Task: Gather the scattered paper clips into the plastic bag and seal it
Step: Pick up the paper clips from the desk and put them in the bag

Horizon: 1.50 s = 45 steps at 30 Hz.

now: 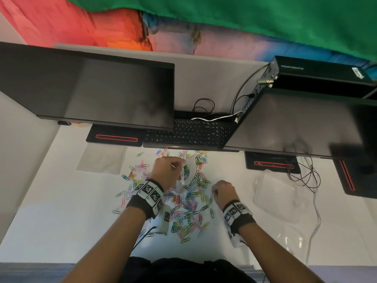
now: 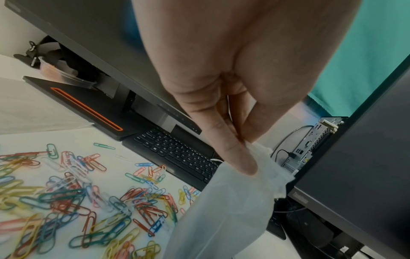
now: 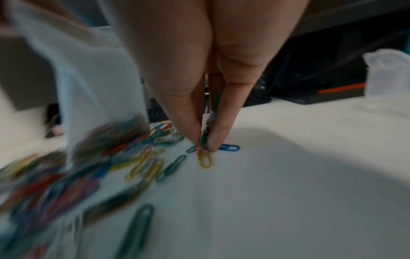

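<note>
Coloured paper clips [image 1: 189, 203] lie scattered over the white desk [image 1: 61, 211] in front of me. My left hand [image 1: 170, 170] pinches the top edge of a translucent plastic bag [image 1: 186, 170] and holds it up above the pile. The bag [image 2: 224, 210] hangs from thumb and forefinger, and some clips show inside its bottom [image 3: 106, 135]. At the right edge of the pile my right hand [image 1: 221, 189] is down on the desk, its fingertips [image 3: 216, 140] pinching a small bunch of clips [image 3: 205, 140]. A blue clip [image 3: 229, 147] lies just beside them.
Two dark monitors [image 1: 91, 92] [image 1: 302, 123] overhang the back of the desk, a black keyboard [image 1: 189, 133] between them. A flat plastic bag [image 1: 102, 160] lies at the left, clear plastic packaging [image 1: 277, 193] and cables [image 1: 306, 176] at the right.
</note>
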Each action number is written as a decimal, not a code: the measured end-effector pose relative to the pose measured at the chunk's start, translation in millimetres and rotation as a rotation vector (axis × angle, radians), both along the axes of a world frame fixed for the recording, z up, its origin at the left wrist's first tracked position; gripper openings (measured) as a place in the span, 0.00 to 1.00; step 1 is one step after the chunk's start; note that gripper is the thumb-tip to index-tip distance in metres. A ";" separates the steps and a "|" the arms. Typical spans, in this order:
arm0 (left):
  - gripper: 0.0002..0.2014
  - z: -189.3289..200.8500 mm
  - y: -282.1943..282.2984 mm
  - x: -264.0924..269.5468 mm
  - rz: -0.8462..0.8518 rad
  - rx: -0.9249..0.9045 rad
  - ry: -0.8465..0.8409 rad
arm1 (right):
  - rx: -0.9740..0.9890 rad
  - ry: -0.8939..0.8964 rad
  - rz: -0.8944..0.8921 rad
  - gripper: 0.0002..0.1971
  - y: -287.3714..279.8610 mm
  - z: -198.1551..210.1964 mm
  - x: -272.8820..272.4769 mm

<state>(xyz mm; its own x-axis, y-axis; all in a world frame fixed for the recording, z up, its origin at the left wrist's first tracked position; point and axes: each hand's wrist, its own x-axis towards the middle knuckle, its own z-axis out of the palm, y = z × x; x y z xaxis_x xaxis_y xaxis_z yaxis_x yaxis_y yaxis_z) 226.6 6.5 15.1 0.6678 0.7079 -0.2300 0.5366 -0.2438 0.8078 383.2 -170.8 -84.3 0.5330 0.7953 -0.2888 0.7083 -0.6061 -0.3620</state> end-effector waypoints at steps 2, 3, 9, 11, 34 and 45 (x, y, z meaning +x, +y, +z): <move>0.10 1.1 -1.8 1.8 -0.003 -0.010 0.004 | 0.054 0.111 -0.164 0.07 4.3 4.6 6.9; 0.10 1.9 -2.6 3.0 -0.005 -0.016 0.008 | 0.070 0.197 -0.254 0.05 5.5 7.6 10.0; 0.11 3.1 -6.5 8.1 -0.024 -0.016 0.039 | 0.263 1.020 -0.727 0.06 8.7 37.6 26.4; 0.11 2.9 -7.4 9.5 -0.026 -0.020 0.051 | 0.422 1.250 -0.818 0.07 16.3 55.8 26.7; 0.10 11.0 -8.5 8.6 -0.050 0.035 -0.015 | 0.235 0.177 0.078 0.13 84.6 104.7 -40.4; 0.10 11.8 8.1 6.3 -0.010 -0.043 -0.034 | 0.171 0.134 0.329 0.11 92.7 108.5 -24.0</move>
